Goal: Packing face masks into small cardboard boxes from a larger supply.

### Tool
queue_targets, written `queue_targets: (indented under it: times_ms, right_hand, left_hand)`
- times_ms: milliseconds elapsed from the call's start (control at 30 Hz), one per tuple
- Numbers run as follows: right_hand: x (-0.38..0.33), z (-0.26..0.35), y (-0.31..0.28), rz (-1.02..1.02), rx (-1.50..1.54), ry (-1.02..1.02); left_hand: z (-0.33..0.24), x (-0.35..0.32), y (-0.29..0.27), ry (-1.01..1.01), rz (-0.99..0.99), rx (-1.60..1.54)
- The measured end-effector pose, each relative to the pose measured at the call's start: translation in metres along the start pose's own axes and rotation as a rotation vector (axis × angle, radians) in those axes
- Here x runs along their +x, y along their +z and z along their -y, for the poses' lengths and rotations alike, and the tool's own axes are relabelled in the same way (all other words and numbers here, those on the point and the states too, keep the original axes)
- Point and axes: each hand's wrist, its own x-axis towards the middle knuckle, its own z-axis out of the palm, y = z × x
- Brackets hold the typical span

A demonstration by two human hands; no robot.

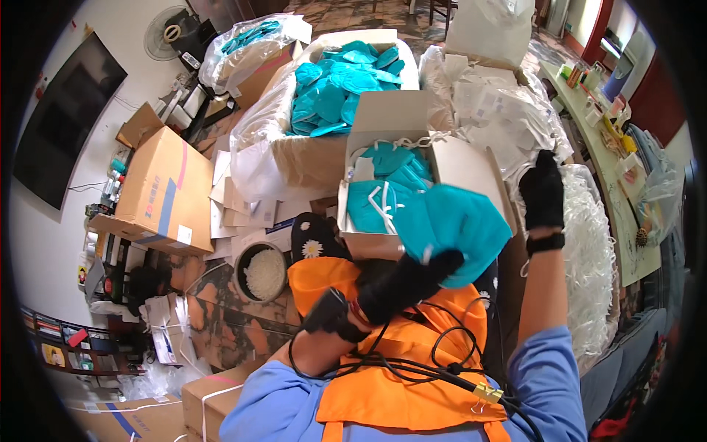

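My left hand (420, 286), in a black glove, is closed on the lower edge of a teal face mask (458, 228) and holds it up over my lap. Behind that mask stands an open grey-white carton (368, 241) with several more teal masks (394, 166) inside, white straps lying on them. My right hand (543, 193), also black-gloved, is raised at the right, beside a clear bag full of thin white straps (578, 272). Its fingers look curled together; whether anything is in them is hidden.
A large lined box (254, 158) heaped with teal masks stands beyond the carton. To its right is a plastic-lined box of white pieces (490, 110). A bowl of white bits (264, 274) and a brown carton (162, 188) sit on the left. Black cables (412, 366) cross my orange apron.
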Motion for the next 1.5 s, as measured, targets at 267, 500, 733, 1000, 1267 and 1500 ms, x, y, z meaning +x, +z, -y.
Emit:
queue_targets:
  times_ms: [267, 500, 733, 1000, 1267, 1500]
  right_hand:
    - [-0.103, 0.097, 0.047, 0.891, 2.146, 0.603]
    - [-0.089, 0.164, 0.004, 0.738, 1.619, 0.849]
    - [-0.064, 0.157, -0.013, 0.512, 1.247, 0.760]
    - [-0.059, 0.182, -0.008, 0.729, 1.164, 0.712]
    - [-0.078, 0.158, 0.004, 1.125, 1.240, 0.717]
    - [-0.100, 0.168, 0.005, 0.630, 1.552, 0.836]
  left_hand:
    - [0.001, 0.015, 0.007, -0.438, 0.213, -1.012]
    - [0.015, 0.018, 0.000, -0.211, 0.559, -1.108]
    - [-0.030, 0.026, -0.056, 0.268, -0.210, 0.128]
    - [-0.040, 0.037, -0.042, 0.150, -0.357, 0.301]
    - [-0.031, 0.034, -0.065, 0.337, -0.282, 0.916]
    - [-0.007, 0.018, -0.062, 0.158, -0.114, 0.250]
